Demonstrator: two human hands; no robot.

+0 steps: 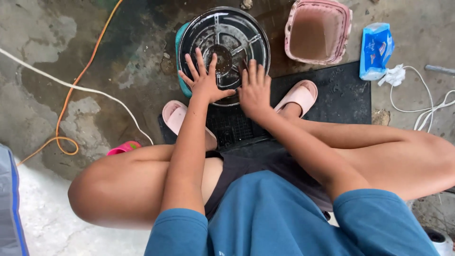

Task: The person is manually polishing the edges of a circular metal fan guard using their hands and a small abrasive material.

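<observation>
Bare wet concrete (137,80) lies open left of the round grille (223,47); a pink bin (317,31) crowds its right.

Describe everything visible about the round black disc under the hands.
The round black disc looks like glossy plastic or metal, wet and reflective, with raised spokes running from a central hub and a ridged rim. It lies flat over a teal basin on the wet concrete floor. The left hand presses on it with spread fingers; the right hand rests on its near edge.

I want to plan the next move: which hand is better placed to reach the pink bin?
Probably the right hand: it rests on the round cover nearer the pink bin; the left hand is farther.
</observation>
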